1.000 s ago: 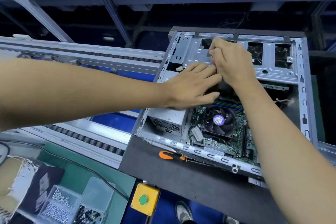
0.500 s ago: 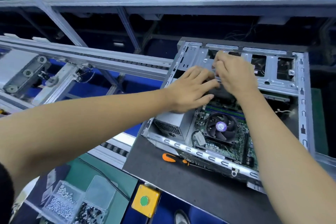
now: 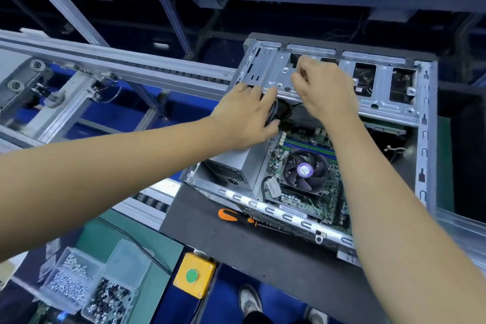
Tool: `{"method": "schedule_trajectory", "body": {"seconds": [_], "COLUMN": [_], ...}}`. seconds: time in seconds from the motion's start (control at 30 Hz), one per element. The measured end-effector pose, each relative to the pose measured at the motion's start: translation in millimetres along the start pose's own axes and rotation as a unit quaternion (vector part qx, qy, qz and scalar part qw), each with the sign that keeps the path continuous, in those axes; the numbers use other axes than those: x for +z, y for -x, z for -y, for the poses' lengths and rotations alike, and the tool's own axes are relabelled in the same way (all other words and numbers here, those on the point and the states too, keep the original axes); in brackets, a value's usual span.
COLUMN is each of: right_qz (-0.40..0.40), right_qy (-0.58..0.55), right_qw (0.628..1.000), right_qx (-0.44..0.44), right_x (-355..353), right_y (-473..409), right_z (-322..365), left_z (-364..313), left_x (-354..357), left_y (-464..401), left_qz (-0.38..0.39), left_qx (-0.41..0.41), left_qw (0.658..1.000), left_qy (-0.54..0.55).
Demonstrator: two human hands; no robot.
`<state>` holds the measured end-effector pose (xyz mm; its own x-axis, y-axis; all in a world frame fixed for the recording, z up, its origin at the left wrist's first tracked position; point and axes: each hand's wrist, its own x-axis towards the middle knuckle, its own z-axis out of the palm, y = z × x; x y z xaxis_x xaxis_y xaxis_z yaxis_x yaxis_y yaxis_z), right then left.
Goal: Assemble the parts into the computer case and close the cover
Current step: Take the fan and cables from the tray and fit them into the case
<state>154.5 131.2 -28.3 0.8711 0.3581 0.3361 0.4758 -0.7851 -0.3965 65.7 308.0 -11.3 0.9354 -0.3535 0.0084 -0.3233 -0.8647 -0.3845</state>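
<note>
The open computer case (image 3: 427, 139) lies on a dark grey pallet (image 3: 236, 244), with a motherboard and CPU fan (image 3: 305, 169) inside and a silver power supply (image 3: 231, 168) at its left end. My left hand (image 3: 244, 118) reaches in under the front edge of the drive bracket (image 3: 381, 102) and grips a bundle of black cables (image 3: 273, 112) between thumb and fingers. My right hand (image 3: 323, 92) hovers over the bracket, its fingers curled and fingertips pinched near a dark opening. Whatever the fingertips hold is hidden.
An orange-handled screwdriver (image 3: 226, 214) lies on the pallet beside the case's near wall. At lower left stand clear plastic boxes of screws (image 3: 79, 279) and a yellow box with a green button (image 3: 193, 275). Conveyor rails (image 3: 105, 66) run off to the left.
My left hand has left the top of the power supply, slid under the bracket edge and taken the black cables. My right hand moved up over the bracket and curled its fingers.
</note>
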Motion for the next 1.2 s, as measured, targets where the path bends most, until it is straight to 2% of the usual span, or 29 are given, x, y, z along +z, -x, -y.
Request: {"method": "schedule_trajectory", "body": {"seconds": [0.3,0.43,0.53,0.67,0.87,0.9,1.03,1.2], "right_qz": [-0.007,-0.010,-0.011,-0.007,-0.005,-0.005,-0.001,-0.002], "right_qy": [0.004,0.002,0.002,0.001,0.017,0.021,0.028,0.036], "right_qw": [1.000,1.000,1.000,1.000,1.000,1.000,1.000,0.999], "right_qx": [0.003,0.003,0.003,0.007,0.012,0.011,0.008,0.009], "right_x": [3,5,5,6,9,9,8,9], "right_y": [-1,-1,-2,-1,-2,-2,-3,-1], "right_z": [-2,-3,-3,-2,-2,-2,-1,-2], "left_z": [16,19,16,11,0,0,-4,-1], "left_x": [-9,-6,-2,1,-3,-6,-11,-12], "left_y": [12,7,4,11,11,11,6,-2], "left_qz": [0.076,0.105,0.123,0.050,0.061,0.064,0.052,0.106], "left_qx": [0.164,0.146,0.094,0.069,-0.025,-0.028,0.042,-0.002], "left_qw": [0.979,0.977,0.979,0.985,0.985,0.986,0.994,0.990], "left_qy": [0.097,0.116,0.132,0.148,0.162,0.149,0.087,0.093]}}
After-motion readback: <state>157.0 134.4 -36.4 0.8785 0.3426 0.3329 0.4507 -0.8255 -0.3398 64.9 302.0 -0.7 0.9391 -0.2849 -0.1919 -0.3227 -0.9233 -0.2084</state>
